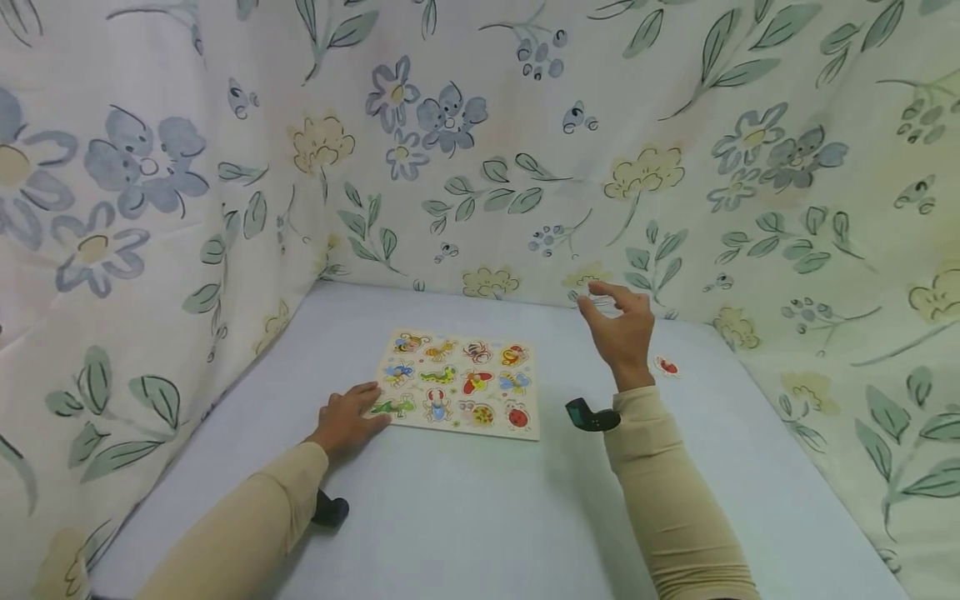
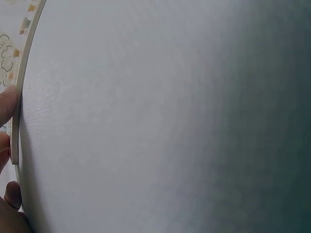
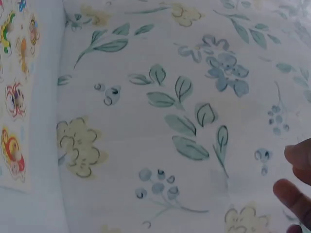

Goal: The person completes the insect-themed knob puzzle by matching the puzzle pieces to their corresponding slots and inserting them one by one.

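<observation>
A flat wooden puzzle board (image 1: 455, 427) with colourful insect pictures lies on the table. My left hand (image 1: 348, 421) rests at its near left corner, thumb along the front edge and fingers by the left side. In the left wrist view the thumb (image 2: 7, 104) touches the board's edge (image 2: 25, 63). My right hand (image 1: 622, 329) is raised beyond the board's right side, thumb and index finger apart in a C shape, nothing visible between them. Some of its fingers (image 3: 289, 196) show in the right wrist view. A small red insect piece (image 1: 666, 367) lies right of that hand.
A pale cloth covers the table (image 1: 465, 508). Floral curtains (image 1: 480, 225) stand behind it and on both sides. Dark wrist cameras sit on the left wrist (image 1: 330, 510) and the right wrist (image 1: 592, 415).
</observation>
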`<state>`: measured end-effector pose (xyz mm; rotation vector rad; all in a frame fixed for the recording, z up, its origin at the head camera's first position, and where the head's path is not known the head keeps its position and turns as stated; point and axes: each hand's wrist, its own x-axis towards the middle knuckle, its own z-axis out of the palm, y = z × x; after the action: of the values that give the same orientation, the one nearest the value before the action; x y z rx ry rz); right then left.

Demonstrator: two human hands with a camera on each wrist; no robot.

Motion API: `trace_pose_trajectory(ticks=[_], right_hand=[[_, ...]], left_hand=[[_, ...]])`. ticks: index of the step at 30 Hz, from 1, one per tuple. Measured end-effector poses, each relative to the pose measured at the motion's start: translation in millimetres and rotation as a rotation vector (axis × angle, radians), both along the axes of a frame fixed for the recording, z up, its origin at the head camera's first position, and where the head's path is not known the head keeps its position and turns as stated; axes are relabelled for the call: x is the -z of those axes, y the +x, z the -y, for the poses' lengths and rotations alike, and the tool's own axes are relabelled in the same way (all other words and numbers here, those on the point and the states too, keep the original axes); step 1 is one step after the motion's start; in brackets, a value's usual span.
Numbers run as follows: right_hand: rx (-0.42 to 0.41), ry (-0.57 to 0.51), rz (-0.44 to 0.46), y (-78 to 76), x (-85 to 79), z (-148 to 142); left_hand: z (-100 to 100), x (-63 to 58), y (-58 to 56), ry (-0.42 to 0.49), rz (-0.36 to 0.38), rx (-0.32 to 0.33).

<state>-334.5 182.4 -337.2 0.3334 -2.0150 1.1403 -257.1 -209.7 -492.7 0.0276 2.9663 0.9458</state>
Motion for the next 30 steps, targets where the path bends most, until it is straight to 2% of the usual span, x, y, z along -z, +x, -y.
trace_pose_trajectory(ticks=[5, 9, 13, 16, 24, 30], right_hand=[[0.014, -0.027, -0.027, -13.5, 3.0, -33], [0.106, -0.060, -0.008, -29.0, 15.3, -66], [0.196, -0.139, 0.052, -42.6, 34.1, -97], [0.233, -0.191, 0.129, -49.1, 48.2, -112], [0.307, -0.234, 0.374, -60.4, 87.0, -132], [0.277, -0.265, 0.596, -65.0, 111.8, -138]], left_hand=[[0, 0.9, 0.2, -0.012, 0.008, 0.003], [0, -2.7, 1.8, -0.005, 0.008, 0.001], [1, -4.6, 3.3, -0.002, 0.007, -0.003], [2, -3.5, 2.9, -0.007, 0.007, -0.002], [2, -1.3, 1.2, -0.008, 0.006, -0.003], [0, -2.1, 0.6, 0.004, 0.010, -0.007]])
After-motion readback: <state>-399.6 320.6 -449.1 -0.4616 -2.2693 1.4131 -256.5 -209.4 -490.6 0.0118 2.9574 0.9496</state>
